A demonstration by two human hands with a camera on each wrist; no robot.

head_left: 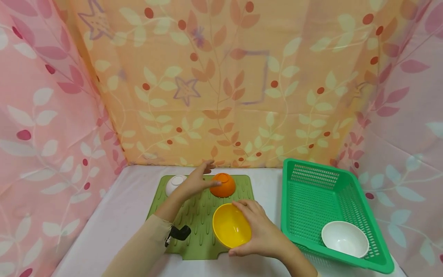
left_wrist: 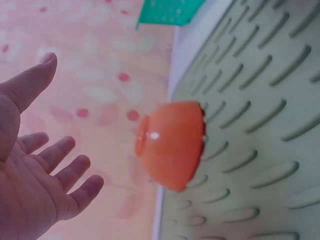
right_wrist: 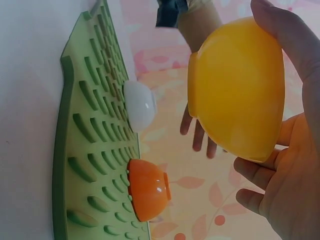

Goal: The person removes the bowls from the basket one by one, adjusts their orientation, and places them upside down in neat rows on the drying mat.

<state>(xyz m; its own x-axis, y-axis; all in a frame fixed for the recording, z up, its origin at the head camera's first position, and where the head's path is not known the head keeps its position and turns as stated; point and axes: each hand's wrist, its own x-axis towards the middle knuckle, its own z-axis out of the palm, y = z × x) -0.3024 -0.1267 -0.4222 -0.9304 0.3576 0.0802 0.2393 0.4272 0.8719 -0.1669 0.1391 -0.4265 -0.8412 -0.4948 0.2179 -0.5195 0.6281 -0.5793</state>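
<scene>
My right hand [head_left: 264, 232] holds a yellow bowl [head_left: 231, 226] by its rim, tilted above the front part of a green drying mat [head_left: 194, 234]. In the right wrist view, the thumb and fingers grip the rim of the yellow bowl [right_wrist: 240, 90] at opposite sides. My left hand [head_left: 197, 182] hovers over the back of the mat with fingers spread, holding nothing. Close to it an orange bowl [left_wrist: 172, 145] sits upside down on the mat. A white bowl [right_wrist: 140, 106] also lies upside down there, partly hidden behind the left forearm in the head view.
A green plastic basket [head_left: 287, 215] stands on the right side of the white-covered table [head_left: 104, 219]. Inside its near corner a second white bowl [head_left: 346, 240] rests with its opening up. Patterned curtains [head_left: 221, 96] enclose the back and both sides.
</scene>
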